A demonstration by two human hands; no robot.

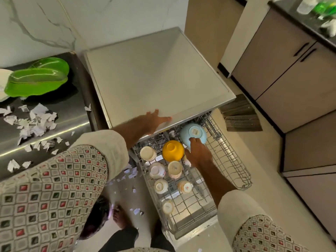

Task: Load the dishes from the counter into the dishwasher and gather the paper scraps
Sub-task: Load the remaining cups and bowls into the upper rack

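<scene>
The dishwasher's wire rack (231, 160) is pulled out below its flat steel top (154, 77). My right hand (197, 151) grips the rim of a light blue bowl (192, 132), upside down at the rack's far end. A yellow bowl (172, 150) sits inverted just left of it, with several pale cups (148, 153) upside down nearer me. My left hand (156, 120) rests flat on the front edge of the dishwasher top, fingers spread. Green leaf-shaped plates (38, 79) and torn paper scraps (34, 122) lie on the steel counter (69, 110) at left.
A white plate's edge (2, 84) shows beside the green plates. More paper scraps (135, 210) lie on the floor by my bare foot (119, 217). Beige cabinets (291, 73) stand at right, with a striped mat (240, 113) on the floor.
</scene>
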